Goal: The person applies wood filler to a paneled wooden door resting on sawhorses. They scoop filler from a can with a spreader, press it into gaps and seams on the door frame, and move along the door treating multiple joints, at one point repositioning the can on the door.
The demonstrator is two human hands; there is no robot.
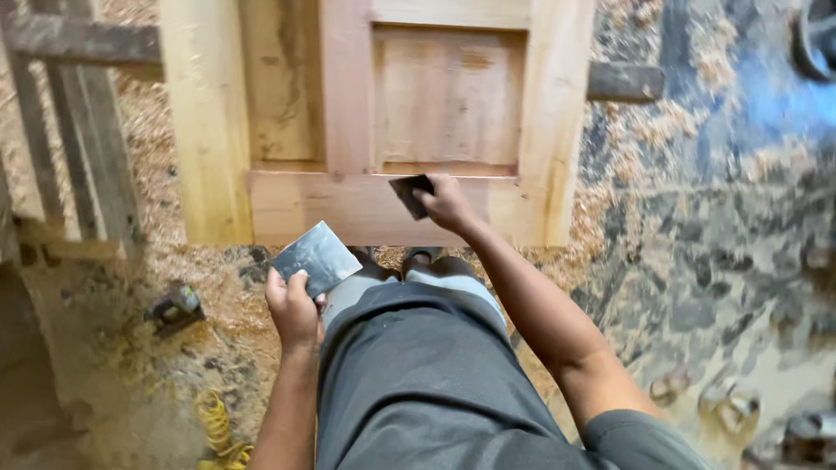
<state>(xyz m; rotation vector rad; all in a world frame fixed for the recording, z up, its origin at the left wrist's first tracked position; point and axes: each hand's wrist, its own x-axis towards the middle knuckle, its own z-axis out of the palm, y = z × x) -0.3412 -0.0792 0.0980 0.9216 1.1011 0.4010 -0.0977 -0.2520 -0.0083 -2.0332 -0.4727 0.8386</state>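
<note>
The right hand is stretched forward and closed around a small dark scraper blade, pressing it against the bottom rail of a pale wooden panelled door that lies flat in front of the person. The blade sits just below the recessed panel, near the middle of the rail, tilted a little to one side. The left hand is held back close to the body, fingers wrapped around the lower edge of a flat, grey metal plate, which it holds tilted in the air just short of the door's near edge, not touching the wood. Between the two arms hang the person's grey shirt and the tips of their shoes. The floor beneath is covered with wood shavings and sawdust. A small power tool lies in the shavings to the left, and a coiled yellow cord rests near the lower edge. Dark timber slats stand to the left of the door.
</note>
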